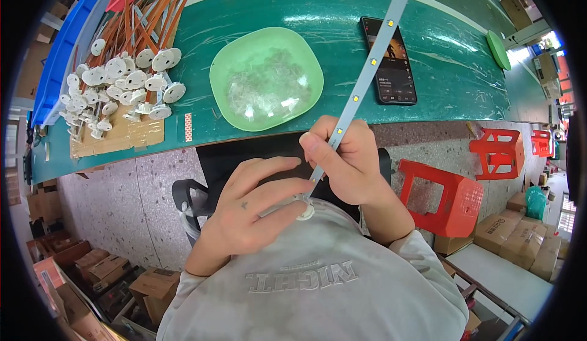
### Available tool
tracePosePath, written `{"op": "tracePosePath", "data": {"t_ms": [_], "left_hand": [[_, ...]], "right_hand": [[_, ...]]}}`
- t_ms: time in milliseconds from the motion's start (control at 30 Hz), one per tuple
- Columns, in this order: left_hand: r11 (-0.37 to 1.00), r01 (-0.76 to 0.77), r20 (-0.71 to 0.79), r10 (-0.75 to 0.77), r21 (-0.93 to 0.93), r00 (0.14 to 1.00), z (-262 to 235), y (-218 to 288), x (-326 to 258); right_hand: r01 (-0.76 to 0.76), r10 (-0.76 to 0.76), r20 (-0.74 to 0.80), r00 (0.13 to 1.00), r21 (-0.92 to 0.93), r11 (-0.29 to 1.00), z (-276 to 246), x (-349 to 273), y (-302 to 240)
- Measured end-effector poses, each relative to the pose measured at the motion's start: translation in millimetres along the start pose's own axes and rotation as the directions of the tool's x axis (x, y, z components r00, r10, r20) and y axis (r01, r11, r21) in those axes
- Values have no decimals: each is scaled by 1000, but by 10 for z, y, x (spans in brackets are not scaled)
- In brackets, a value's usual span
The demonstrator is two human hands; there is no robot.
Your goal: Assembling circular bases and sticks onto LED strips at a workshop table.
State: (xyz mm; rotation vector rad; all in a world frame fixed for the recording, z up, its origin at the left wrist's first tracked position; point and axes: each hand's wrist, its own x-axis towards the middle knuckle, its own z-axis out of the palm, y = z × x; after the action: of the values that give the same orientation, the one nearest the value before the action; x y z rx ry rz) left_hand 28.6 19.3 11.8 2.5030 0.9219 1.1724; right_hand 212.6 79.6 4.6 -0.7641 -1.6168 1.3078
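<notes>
A long, narrow LED light strip (pixel 373 62) with several small yellow chips slants up and to the right from my chest, over the table edge. My right hand (pixel 350 157) is closed around its lower part, the thumb laid along it. The fingers of my left hand (pixel 254 203) close on the strip's bottom end, where a small white round end piece (pixel 304 212) shows beside the thumb. Part of that piece is hidden by my fingers. Beyond my hands, a light green bowl (pixel 219 90) on the table holds many small clear pieces.
Strips with white round ends (pixel 116 69) lie piled on cardboard (pixel 147 134) at left, next to a blue bin (pixel 66 51). A phone (pixel 397 84) lies on the green table (pixel 452 66), partly behind the strip. Red plastic stools (pixel 455 203) and cardboard boxes (pixel 501 231) stand at right.
</notes>
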Motion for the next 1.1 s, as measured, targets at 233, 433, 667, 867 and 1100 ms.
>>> {"op": "tracePosePath", "data": {"t_ms": [233, 433, 667, 867, 1100], "left_hand": [[975, 130, -178, -98, 180, 979, -159, -83, -89], [915, 277, -703, 10, 294, 712, -886, -372, -450], [719, -286, -605, -229, -633, 763, -629, 8, -303], [355, -626, -604, 184, -695, 775, -309, 200, 521], [78, -543, -523, 189, -836, 831, -336, 288, 598]], "right_hand": [[-3, 3, -13, 1000, 12, 1000, -65, 175, 28], [-94, 114, -120, 986, 163, 982, -225, 345, 85], [-84, 146, -124, 982, 404, 911, -352, 419, 372], [-22, 43, -105, 994, 197, 980, -308, 397, 325], [4, 15, -127, 992, 141, 990, -305, 372, 364]]}}
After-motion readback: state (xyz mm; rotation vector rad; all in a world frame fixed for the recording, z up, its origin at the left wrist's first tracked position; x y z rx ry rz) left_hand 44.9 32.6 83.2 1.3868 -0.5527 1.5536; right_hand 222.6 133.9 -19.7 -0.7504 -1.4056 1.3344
